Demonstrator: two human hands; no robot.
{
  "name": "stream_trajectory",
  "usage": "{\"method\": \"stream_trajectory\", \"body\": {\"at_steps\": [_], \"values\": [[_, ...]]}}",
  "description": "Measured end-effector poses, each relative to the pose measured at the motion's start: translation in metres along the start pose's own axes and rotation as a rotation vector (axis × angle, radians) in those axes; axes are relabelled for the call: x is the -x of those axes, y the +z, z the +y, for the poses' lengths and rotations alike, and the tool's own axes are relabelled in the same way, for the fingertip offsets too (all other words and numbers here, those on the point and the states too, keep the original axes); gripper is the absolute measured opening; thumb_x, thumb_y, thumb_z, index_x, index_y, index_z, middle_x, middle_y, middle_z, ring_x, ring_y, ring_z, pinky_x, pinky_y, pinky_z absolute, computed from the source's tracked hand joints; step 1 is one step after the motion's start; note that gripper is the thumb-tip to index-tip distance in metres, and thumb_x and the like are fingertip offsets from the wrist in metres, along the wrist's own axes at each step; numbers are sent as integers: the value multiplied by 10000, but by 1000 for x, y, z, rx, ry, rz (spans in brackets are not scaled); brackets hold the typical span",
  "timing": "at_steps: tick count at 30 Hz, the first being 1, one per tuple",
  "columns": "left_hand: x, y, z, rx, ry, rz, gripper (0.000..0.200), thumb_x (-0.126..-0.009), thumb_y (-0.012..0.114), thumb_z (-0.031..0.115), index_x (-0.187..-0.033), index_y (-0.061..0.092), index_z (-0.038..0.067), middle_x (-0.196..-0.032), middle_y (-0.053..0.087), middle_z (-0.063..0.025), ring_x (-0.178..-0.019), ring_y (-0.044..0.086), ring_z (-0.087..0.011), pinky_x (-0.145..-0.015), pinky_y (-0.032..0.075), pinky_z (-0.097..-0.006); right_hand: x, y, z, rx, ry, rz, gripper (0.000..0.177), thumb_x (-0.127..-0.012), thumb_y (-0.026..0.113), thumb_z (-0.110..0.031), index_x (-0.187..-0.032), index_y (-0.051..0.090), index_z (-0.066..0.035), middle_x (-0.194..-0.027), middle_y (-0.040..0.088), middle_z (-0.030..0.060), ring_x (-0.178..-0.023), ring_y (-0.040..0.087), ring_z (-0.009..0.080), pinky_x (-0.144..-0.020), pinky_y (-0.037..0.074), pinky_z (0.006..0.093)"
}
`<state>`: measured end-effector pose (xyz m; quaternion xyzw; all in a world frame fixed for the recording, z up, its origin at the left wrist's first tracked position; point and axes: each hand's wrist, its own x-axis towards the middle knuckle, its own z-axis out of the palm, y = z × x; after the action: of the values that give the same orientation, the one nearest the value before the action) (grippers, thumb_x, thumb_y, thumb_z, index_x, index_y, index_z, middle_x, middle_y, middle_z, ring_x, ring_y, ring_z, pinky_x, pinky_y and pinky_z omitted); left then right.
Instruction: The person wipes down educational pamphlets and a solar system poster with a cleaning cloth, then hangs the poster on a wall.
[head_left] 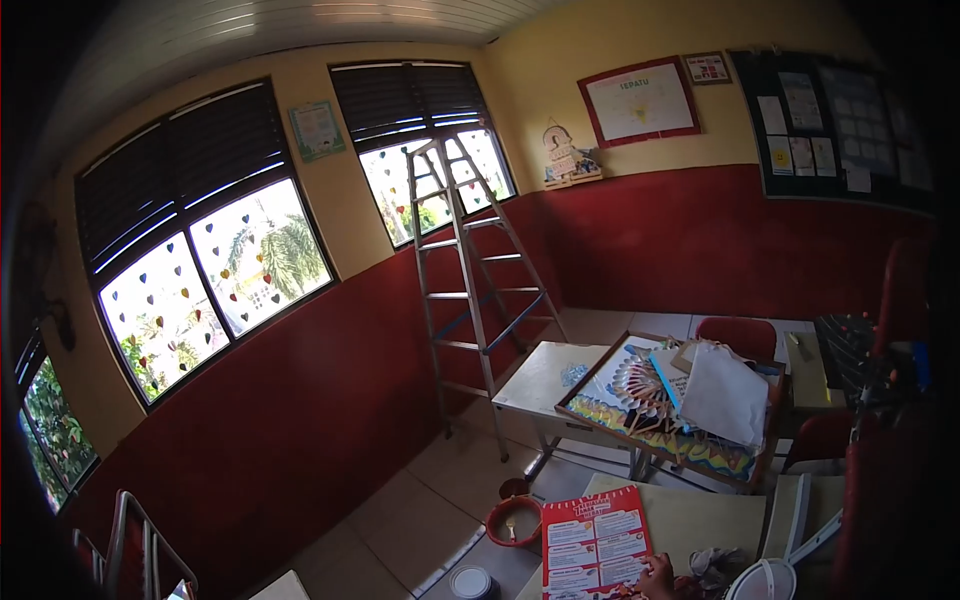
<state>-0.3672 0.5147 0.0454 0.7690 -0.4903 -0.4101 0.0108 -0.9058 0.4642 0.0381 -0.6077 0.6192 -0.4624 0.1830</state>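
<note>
At the bottom edge of the view my right hand [655, 578] is at the lower right edge of a red and white printed poster [597, 540], its fingers curled against it. The poster carries a title and several white text boxes, and its bottom is cut off by the frame. Just right of the hand lies a crumpled grey cloth [712, 566]. Further right is a round white-topped container [765, 582] beside a pale bar [805, 545]. My left hand does not show.
A metal stepladder [462, 270] stands by the windows. A white table [545, 378] holds a framed craft board [640, 440] with papers on it. On the tiled floor are a reddish bucket [512, 523] with a brush and a paint can [470, 582]. Red chairs [737, 335] stand behind.
</note>
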Motion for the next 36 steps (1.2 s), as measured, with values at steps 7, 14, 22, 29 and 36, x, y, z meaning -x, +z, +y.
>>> {"method": "stream_trajectory", "body": {"at_steps": [7,14,22,29,36], "values": [[-19,22,19,-59,89,-101,485,-763,674,521,-846,701,44,-736,679,-67,-664,640,-198,-671,513,-330,50,-46,-38,18,198,-88,176,-714,619,-89,-860,624,9,-762,610,162,-682,614,280,-611,489,367],[-50,36,49,-131,210,-201,486,-762,679,516,-850,698,38,-741,678,-75,-670,638,-207,-673,512,-338,81,-70,-24,235,65,-39,179,-702,654,-85,-854,628,5,-786,630,149,-667,627,254,-591,488,345],[-76,39,90,-168,339,-260,488,-760,684,510,-855,694,31,-747,677,-84,-676,637,-216,-675,509,-347,99,-65,-38,128,299,-11,291,-703,602,-64,-987,623,-5,-923,634,167,-813,621,309,-722,504,391],[-105,30,136,-240,434,-294,490,-759,689,504,-859,691,25,-752,677,-92,-682,636,-224,-676,508,-354,122,-47,-30,270,260,-2,316,-699,632,-131,-1011,629,-81,-970,611,177,-919,597,335,-804,490,406],[-121,29,168,-300,512,-329,492,-757,694,499,-864,688,19,-758,676,-100,-688,635,-233,-678,506,-362,147,-45,-40,491,777,-232,831,-646,745,-415,-1369,388,-217,-1438,189,330,-1287,317,507,-1011,366,544]]}}
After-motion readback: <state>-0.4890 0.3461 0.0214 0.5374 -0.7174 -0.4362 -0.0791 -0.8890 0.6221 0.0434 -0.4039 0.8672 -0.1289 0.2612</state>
